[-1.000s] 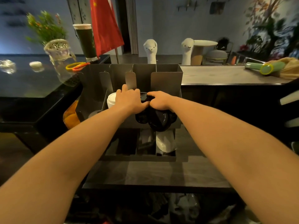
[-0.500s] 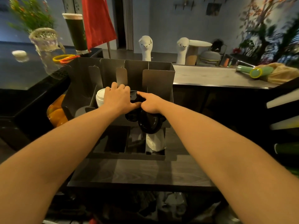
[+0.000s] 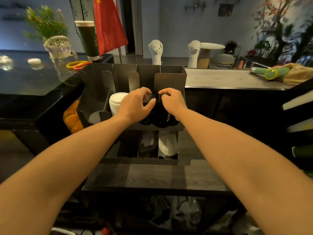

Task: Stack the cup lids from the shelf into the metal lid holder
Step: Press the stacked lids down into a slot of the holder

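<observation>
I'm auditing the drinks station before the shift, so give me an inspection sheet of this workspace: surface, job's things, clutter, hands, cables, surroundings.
Surface: grey wood-grain counter bears the metal lid holder.
Job's things: black lids stacked in the holder's right side; white lids stacked left of them.
Clutter: scissors, glass jug and tall cup on the black counter at left; green tube at right.
Hands: left hand and right hand both curl fingers onto the top black lids.
Cables: nothing seen.
Surroundings: red flag, two llama figures, plants; dim room.
</observation>
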Demonstrator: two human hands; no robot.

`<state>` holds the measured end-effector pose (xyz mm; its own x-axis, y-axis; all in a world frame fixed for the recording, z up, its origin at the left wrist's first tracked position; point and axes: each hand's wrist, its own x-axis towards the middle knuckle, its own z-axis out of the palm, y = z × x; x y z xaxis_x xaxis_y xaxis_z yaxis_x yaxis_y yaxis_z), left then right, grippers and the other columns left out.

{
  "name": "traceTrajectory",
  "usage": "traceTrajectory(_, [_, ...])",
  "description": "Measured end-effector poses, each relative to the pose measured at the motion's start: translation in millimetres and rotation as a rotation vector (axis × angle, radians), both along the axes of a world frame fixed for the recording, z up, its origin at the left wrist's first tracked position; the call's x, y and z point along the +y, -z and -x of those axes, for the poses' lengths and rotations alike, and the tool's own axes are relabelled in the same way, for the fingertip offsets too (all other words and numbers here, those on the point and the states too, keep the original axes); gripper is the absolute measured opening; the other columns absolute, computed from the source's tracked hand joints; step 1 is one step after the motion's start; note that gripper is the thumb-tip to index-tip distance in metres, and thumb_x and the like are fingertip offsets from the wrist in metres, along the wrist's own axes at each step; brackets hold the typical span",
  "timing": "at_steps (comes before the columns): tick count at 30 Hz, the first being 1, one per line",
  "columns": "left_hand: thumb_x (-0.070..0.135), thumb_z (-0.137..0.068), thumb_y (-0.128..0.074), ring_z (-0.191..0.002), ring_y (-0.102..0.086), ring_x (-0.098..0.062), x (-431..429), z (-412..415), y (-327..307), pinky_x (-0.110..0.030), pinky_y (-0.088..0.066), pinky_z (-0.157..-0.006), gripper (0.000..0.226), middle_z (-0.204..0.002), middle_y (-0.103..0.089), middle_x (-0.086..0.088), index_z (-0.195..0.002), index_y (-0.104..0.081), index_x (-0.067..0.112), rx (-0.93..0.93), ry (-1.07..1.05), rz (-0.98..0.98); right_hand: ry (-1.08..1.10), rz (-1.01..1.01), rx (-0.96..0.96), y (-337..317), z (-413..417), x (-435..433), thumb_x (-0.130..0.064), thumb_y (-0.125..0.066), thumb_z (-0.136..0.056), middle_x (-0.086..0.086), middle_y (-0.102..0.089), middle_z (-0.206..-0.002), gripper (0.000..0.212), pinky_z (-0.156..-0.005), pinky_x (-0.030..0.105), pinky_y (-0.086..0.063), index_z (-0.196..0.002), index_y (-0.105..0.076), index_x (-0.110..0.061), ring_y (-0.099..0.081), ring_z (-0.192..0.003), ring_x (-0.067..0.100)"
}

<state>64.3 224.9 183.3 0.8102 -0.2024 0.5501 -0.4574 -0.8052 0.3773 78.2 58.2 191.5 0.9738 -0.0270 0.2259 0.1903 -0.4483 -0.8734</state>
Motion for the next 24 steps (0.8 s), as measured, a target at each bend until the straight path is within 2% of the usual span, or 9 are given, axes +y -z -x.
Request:
traceTrajectory(2, [0.048,-0.094,-0.059,-0.096,-0.062,-0.016,-6,12,1,-0.022,-0.050,-0.074,0.044,-0.108,-0.064,0.002,-0.127,-0.056,0.018,0.042,0.098,0.006,0.090,-0.215,0.025,-2,5,0,-0.008,-0.044,-0.097,-0.003,-0.061,-0.106,0.032,-0.074,0.023,-0.045,-0.115,-0.068,-0.017,-0.055,-0.104,0.015])
traceTrajectory(4, [0.060,-0.088,-0.060,-0.105,-0.060,-0.016,-12,23,4,-0.029,-0.054,-0.084,0.063,-0.122,-0.062,-0.001,-0.134,-0.051,0.018,0.040,0.149,-0.026,0.171,-0.360,0.053,-5,11,0,-0.007,-0.043,-0.096,-0.004,-0.061,-0.105,0.034,-0.078,0.027,-0.049,-0.112,-0.070,-0.016,-0.055,-0.102,0.015])
traceTrajectory(7, [0.074,-0.075,-0.064,-0.119,-0.055,-0.018,-17,31,6,-0.035,-0.051,-0.097,0.091,-0.136,-0.055,-0.001,-0.144,-0.042,0.020,0.036,0.173,-0.115,0.223,-0.496,0.130,-6,20,-3,-0.014,-0.049,-0.097,-0.007,-0.060,-0.098,0.027,-0.067,0.026,-0.043,-0.111,-0.071,-0.017,-0.053,-0.090,0.011])
traceTrajectory(10, [0.073,-0.073,-0.069,-0.123,-0.052,-0.020,-24,35,6,-0.038,-0.049,-0.100,0.094,-0.138,-0.054,-0.002,-0.146,-0.040,0.019,0.036,0.173,-0.175,0.260,-0.571,0.226,-5,30,-10,-0.024,-0.059,-0.095,-0.001,-0.062,-0.097,0.009,-0.074,0.033,-0.048,-0.099,-0.066,-0.022,-0.056,-0.094,0.019])
traceTrajectory(13, [0.074,-0.073,-0.068,-0.123,-0.050,-0.020,-31,36,6,-0.037,-0.048,-0.100,0.092,-0.137,-0.052,-0.001,-0.143,-0.045,0.019,0.000,0.162,-0.227,0.281,-0.460,0.173,1,34,-20,-0.028,-0.059,-0.093,0.003,-0.064,-0.091,0.013,-0.073,0.033,-0.051,-0.091,-0.065,-0.016,-0.059,-0.091,0.020])
traceTrajectory(16, [0.067,-0.074,-0.072,-0.126,-0.046,-0.022,-37,30,5,-0.038,-0.045,-0.102,0.091,-0.140,-0.049,-0.003,-0.144,-0.044,0.016,0.002,0.126,-0.223,0.261,-0.138,0.013,8,38,-34,-0.034,-0.055,-0.094,-0.003,-0.060,-0.075,0.023,-0.062,0.026,-0.044,-0.083,-0.063,-0.015,-0.057,-0.077,0.013])
traceTrajectory(19, [0.060,-0.078,-0.073,-0.133,-0.041,-0.025,-44,23,1,-0.041,-0.039,-0.107,0.091,-0.146,-0.046,-0.006,-0.149,-0.038,0.014,0.013,0.065,-0.279,0.263,0.186,-0.062,12,41,-48,-0.041,-0.055,-0.095,-0.008,-0.062,-0.080,0.016,-0.065,0.028,-0.049,-0.091,-0.061,-0.026,-0.059,-0.078,0.010])
traceTrajectory(21, [0.061,-0.081,-0.071,-0.134,-0.041,-0.027,-49,17,-3,-0.044,-0.038,-0.108,0.089,-0.145,-0.049,-0.006,-0.149,-0.039,0.014,0.018,0.025,-0.324,0.272,0.250,-0.082,11,40,-54,-0.039,-0.056,-0.095,-0.007,-0.063,-0.085,0.013,-0.067,0.028,-0.050,-0.098,-0.060,-0.027,-0.060,-0.081,0.012])
traceTrajectory(24, [0.065,-0.082,-0.066,-0.119,-0.051,-0.026,-60,6,-8,-0.042,-0.046,-0.095,0.072,-0.126,-0.064,-0.003,-0.134,-0.053,0.017,-0.020,-0.026,-0.420,0.301,0.339,-0.117,7,35,-60,-0.035,-0.058,-0.096,-0.002,-0.063,-0.099,0.022,-0.068,0.027,-0.047,-0.115,-0.060,-0.023,-0.060,-0.087,0.015])
